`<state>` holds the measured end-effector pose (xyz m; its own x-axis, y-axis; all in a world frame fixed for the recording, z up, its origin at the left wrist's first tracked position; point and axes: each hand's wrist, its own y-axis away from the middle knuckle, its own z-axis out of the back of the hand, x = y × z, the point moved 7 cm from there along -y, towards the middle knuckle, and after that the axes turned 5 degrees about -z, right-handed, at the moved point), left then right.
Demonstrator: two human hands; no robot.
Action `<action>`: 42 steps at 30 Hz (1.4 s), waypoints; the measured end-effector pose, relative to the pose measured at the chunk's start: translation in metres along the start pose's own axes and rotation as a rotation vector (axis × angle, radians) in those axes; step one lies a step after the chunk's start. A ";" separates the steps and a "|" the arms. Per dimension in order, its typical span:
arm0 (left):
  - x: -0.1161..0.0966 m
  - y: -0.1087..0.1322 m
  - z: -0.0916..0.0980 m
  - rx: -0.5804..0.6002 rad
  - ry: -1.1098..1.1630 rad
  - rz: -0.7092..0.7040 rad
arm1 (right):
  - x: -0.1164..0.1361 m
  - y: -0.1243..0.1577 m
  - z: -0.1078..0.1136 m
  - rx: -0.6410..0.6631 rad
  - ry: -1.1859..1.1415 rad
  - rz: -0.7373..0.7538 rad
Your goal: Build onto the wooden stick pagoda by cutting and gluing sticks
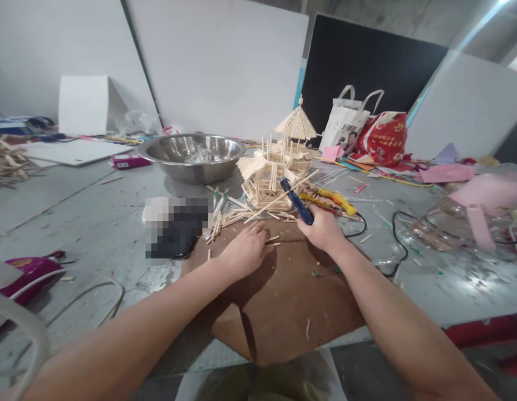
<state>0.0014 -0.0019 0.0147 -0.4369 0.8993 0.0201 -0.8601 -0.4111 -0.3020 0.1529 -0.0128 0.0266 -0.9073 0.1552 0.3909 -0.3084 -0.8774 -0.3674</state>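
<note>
My right hand [323,228] is closed round a blue-handled tool [295,201], which points up toward a model pavilion built of thin wooden sticks [275,167]. My left hand [245,248] rests knuckles-up on a brown mat [283,301], its fingers curled over a long thin stick [279,197] that slants up to the model. Loose sticks [225,217] lie scattered just left of the hands.
A steel bowl [191,156] stands behind the sticks. A yellow tool [337,200] and black cable [394,234] lie right of the model. Bags [367,133], coloured paper [446,172] and a glass jar [446,223] fill the right. A magenta device [28,273] sits at left.
</note>
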 end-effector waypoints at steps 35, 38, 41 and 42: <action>0.031 0.012 0.035 -0.385 0.663 0.224 | 0.046 0.027 -0.013 0.166 -0.077 0.216; 0.032 0.010 0.036 -0.352 0.741 0.232 | 0.046 0.027 -0.014 0.170 -0.084 0.209; 0.032 0.009 0.034 -0.331 0.814 0.235 | 0.045 0.028 -0.015 0.173 -0.085 0.206; 0.033 0.009 0.034 -0.327 0.833 0.234 | 0.044 0.028 -0.015 0.172 -0.086 0.209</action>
<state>-0.0297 0.0185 0.0447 -0.1508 0.6674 -0.7292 -0.6014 -0.6474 -0.4682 0.0999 -0.0237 0.0212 -0.9164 -0.0695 0.3942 -0.0577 -0.9516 -0.3020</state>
